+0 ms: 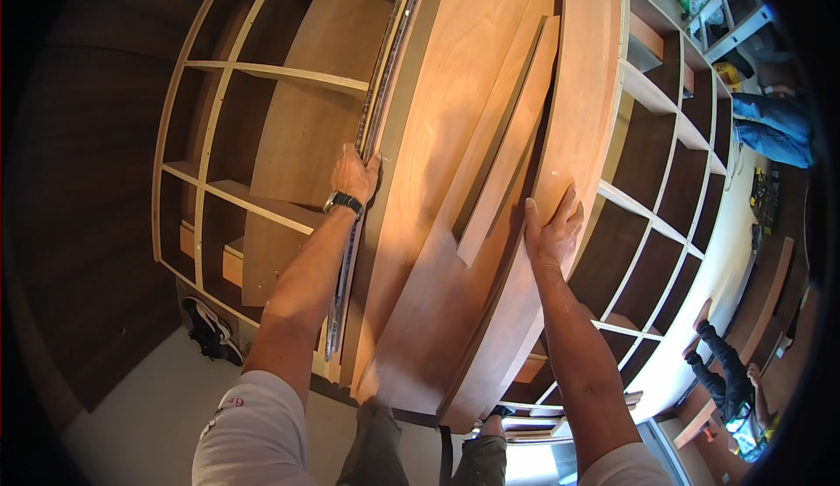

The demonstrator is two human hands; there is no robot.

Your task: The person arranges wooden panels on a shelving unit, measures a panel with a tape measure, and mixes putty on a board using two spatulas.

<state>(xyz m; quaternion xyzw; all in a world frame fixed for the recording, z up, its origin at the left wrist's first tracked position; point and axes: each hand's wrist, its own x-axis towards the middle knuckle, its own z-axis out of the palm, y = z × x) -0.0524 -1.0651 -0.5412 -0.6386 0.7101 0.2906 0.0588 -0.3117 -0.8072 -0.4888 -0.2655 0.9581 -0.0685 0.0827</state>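
Note:
My left hand (356, 177), with a watch on its wrist, is closed over a long dark-edged strip (392, 53) that runs beside an open-celled wooden frame. Flat against a long reddish-brown wooden board (581, 86) lies my right hand (554, 230), fingers spread and thumb along the board's left edge. Between both hands is a wide wooden panel (469, 46). A narrow wooden strip (508, 148) lies at a slant on top of the boards there. The undersides of the boards are hidden.
Open-celled wooden frames stand left (231, 66) and right (656, 223). Shoes (213, 332) sit on the floor at lower left. A stepladder (725, 20) and a person in jeans (774, 128) are at upper right. Another person (728, 381) is at lower right.

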